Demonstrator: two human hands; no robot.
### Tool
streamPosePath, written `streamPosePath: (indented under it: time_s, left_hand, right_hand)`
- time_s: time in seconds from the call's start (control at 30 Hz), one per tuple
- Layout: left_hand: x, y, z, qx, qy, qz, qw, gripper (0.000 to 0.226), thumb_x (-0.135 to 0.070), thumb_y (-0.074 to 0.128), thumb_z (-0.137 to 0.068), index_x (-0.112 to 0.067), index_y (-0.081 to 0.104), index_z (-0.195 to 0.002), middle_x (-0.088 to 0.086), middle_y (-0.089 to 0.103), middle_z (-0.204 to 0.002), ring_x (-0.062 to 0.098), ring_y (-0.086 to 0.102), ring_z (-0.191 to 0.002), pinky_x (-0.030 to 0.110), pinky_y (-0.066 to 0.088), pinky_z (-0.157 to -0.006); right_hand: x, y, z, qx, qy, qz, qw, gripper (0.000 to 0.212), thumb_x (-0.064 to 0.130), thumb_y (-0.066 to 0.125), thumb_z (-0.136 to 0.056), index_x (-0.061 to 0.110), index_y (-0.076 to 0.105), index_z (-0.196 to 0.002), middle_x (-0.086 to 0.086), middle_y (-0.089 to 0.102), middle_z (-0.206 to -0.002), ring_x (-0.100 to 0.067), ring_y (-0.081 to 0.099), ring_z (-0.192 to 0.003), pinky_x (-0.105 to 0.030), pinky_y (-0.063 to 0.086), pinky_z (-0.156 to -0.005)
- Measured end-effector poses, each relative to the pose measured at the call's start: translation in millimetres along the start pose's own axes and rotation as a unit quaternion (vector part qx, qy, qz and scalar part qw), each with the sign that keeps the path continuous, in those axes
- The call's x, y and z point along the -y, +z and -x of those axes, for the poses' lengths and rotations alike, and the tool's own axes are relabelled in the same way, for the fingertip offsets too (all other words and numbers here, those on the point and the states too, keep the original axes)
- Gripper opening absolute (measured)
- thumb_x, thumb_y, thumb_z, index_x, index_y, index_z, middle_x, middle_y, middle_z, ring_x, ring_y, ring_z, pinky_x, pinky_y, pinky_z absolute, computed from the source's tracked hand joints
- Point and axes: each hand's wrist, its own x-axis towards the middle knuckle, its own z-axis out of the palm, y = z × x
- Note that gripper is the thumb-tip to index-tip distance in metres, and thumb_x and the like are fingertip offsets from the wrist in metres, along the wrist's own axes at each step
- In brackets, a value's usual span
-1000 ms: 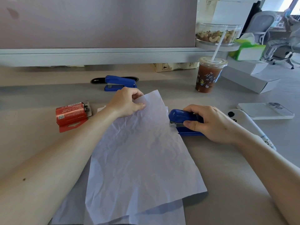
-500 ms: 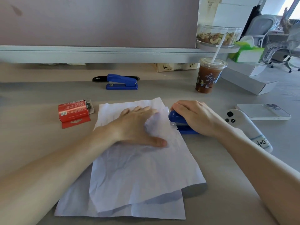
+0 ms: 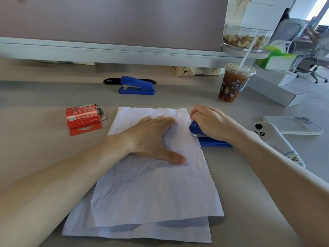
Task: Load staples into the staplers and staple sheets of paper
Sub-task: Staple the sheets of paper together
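Two crumpled white sheets of paper (image 3: 151, 191) lie stacked on the desk, the top one slightly askew. My left hand (image 3: 153, 138) lies flat on the upper part of the top sheet, fingers spread. A blue stapler (image 3: 204, 136) sits at the sheets' right edge, jaws over the paper's margin. My right hand (image 3: 211, 122) covers the stapler's top and presses down on it. A second blue stapler (image 3: 137, 85) rests shut farther back. A red staple box (image 3: 82, 118) lies to the left of the sheets.
An iced drink cup with a straw (image 3: 235, 82) stands back right. A white phone (image 3: 293, 124) and a white controller (image 3: 274, 138) lie right of my right arm. White boxes (image 3: 277, 90) and a tub of nuts (image 3: 243, 39) sit behind; a partition wall closes the back.
My left hand let go of the raised top sheet corner and now lies flat on the paper. My right hand shifted from gripping the stapler's side onto its top.
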Motion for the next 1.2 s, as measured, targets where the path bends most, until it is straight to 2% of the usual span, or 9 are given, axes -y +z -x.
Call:
streamPosePath:
  time_s: [0.17, 0.33, 1.0, 1.2]
  left_hand:
    - [-6.0, -2.4, 4.6, -0.015, 0.006, -0.003, 1.000, 0.114, -0.083, 0.062, -0.061, -0.026, 0.023, -0.151, -0.011, 0.026, -0.158, 0.013, 0.026, -0.143, 0.030, 0.014, -0.117]
    - [-5.2, -2.0, 4.7, -0.012, 0.003, -0.002, 1.000, 0.115, -0.085, 0.061, -0.061, -0.025, 0.022, -0.152, -0.011, 0.023, -0.160, 0.014, 0.024, -0.145, 0.031, 0.013, -0.118]
    - [0.8, 3.1, 0.9, -0.019, 0.013, -0.006, 1.000, 0.116, -0.089, 0.056, -0.059, -0.026, 0.024, -0.151, -0.010, 0.023, -0.160, 0.011, 0.023, -0.146, 0.032, 0.010, -0.121]
    - [0.6, 3.0, 0.1, -0.023, 0.012, -0.005, 1.000, 0.116, -0.088, 0.057, -0.060, -0.025, 0.023, -0.151, -0.010, 0.022, -0.161, 0.012, 0.021, -0.147, 0.034, 0.011, -0.121]
  right_hand:
    - [0.6, 7.5, 4.7, -0.017, 0.001, 0.047, 0.999, 0.024, 0.031, 0.030, -0.094, 0.024, 0.053, -0.096, -0.004, 0.061, -0.104, -0.031, 0.053, -0.092, -0.042, 0.043, -0.079]
    - [1.0, 6.8, 5.5, -0.015, 0.002, 0.059, 0.998, 0.023, 0.030, 0.028, -0.095, 0.022, 0.050, -0.096, -0.005, 0.061, -0.103, -0.031, 0.053, -0.090, -0.040, 0.040, -0.074]
    - [1.5, 9.5, 4.2, -0.009, -0.005, 0.079, 0.997, 0.030, 0.028, 0.025, -0.094, 0.015, 0.052, -0.094, -0.007, 0.062, -0.099, -0.031, 0.056, -0.089, -0.042, 0.043, -0.074]
    - [3.5, 8.4, 7.2, -0.003, -0.005, 0.078, 0.997, 0.028, 0.025, 0.026, -0.091, 0.017, 0.053, -0.086, 0.000, 0.060, -0.090, -0.031, 0.055, -0.086, -0.038, 0.039, -0.069]
